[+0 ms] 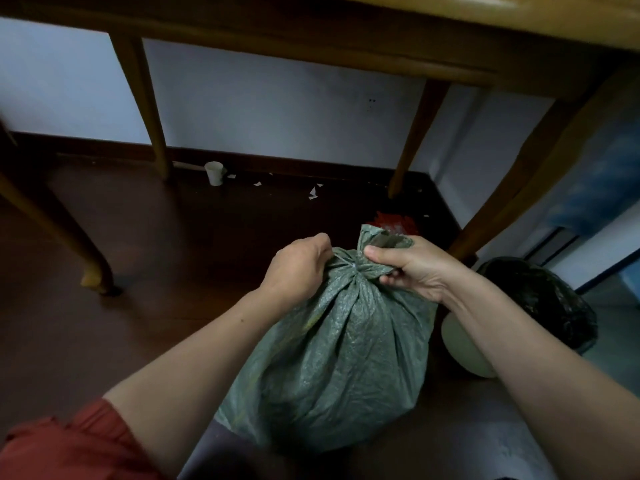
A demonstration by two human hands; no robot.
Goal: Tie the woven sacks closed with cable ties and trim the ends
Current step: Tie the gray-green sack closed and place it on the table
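Dark wood floor (138,237) beneath a wooden table (450,15), pale wall (277,105) behind. One green woven sack (339,358) upright on floor, one white cable tie (350,264) round its neck pinched by left grip (298,268), right grip (412,268) clenched on neck. One paper cup (214,173), one black bag (540,299).

Cup (214,173) beyond sack (332,358), under table (485,15)

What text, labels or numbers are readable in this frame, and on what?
No readable text anywhere in the frame.
Green woven sack: no print visible.
Pale cable tie at its neck: too small to show any marking.
White cup: plain.
Red item behind the sack: too blurred to tell.
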